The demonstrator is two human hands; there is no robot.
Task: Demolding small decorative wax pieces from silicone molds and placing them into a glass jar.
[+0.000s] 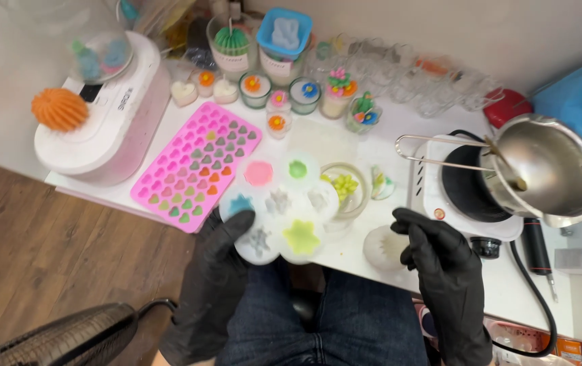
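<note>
My left hand [220,261], black-gloved, grips round clear mould [279,207] by near-left rim, thumb on top; mould sits at table [345,135] edge, wax flowers in cups. My right hand [433,254] loosely curled, holding nothing, just beside white hotplate [467,203]. Steel pot [549,173] on hotplate. Pink heart mould [196,166] left of round one.
</note>
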